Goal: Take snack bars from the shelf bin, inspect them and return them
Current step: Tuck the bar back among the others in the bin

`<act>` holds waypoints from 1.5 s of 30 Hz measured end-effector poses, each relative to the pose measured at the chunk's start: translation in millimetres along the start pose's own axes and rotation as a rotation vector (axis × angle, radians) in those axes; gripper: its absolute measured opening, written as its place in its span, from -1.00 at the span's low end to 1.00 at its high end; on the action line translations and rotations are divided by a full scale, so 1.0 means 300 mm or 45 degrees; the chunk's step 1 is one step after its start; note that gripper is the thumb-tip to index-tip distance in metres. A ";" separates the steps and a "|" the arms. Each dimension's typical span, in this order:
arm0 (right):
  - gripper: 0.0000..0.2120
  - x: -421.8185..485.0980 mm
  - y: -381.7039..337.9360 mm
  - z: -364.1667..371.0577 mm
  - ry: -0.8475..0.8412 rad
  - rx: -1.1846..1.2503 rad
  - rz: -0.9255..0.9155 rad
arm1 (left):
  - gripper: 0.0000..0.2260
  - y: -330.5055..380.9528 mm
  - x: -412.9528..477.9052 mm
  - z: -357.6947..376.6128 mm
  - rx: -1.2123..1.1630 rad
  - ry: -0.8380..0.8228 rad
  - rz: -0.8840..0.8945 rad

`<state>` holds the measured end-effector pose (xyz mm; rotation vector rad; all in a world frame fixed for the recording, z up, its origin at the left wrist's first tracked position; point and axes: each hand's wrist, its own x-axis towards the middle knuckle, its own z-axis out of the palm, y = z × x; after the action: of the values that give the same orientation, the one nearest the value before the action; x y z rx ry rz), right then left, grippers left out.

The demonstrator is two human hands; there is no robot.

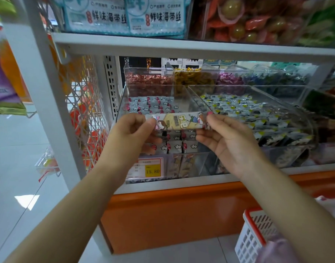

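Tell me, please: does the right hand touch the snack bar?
Touching. The head view shows the right hand pinching the right end of the snack bar, with no gap between them.

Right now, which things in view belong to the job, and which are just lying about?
Job: snack bar, pinched at its ends by left hand and right hand; clear bin of bars behind it.
Lying about: price tag, dark packets next door, red candies, white basket.
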<state>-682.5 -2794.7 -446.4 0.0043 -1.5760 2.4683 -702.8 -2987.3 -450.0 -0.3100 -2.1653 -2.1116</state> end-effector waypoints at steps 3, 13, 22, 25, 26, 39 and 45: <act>-0.88 -0.001 0.009 0.001 0.000 -0.022 0.026 | -0.88 -0.002 0.000 0.004 -0.154 -0.005 -0.092; -0.86 0.009 0.007 0.006 0.107 0.037 0.195 | -0.88 -0.001 -0.003 -0.003 -0.237 -0.127 -0.103; -0.81 0.021 0.003 -0.005 0.014 0.292 0.309 | -0.94 0.001 0.000 -0.017 -0.345 -0.188 -0.079; -0.90 0.023 -0.002 -0.011 0.010 0.286 0.301 | -0.92 -0.005 0.005 -0.024 -0.344 -0.185 -0.063; -0.91 0.025 -0.002 -0.014 0.009 0.273 0.291 | -0.91 -0.006 0.005 -0.026 -0.339 -0.181 -0.056; -0.83 0.009 0.001 -0.013 -0.110 -0.174 -0.018 | -0.87 -0.007 0.000 -0.031 -0.057 -0.115 -0.016; -0.94 0.012 0.020 -0.029 -0.114 -0.512 -0.205 | -0.84 -0.003 0.000 -0.034 0.095 -0.114 0.082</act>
<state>-686.1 -2788.6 -455.1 0.1727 -1.9967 2.0210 -703.6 -2997.4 -450.5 -0.4695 -2.2435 -2.0149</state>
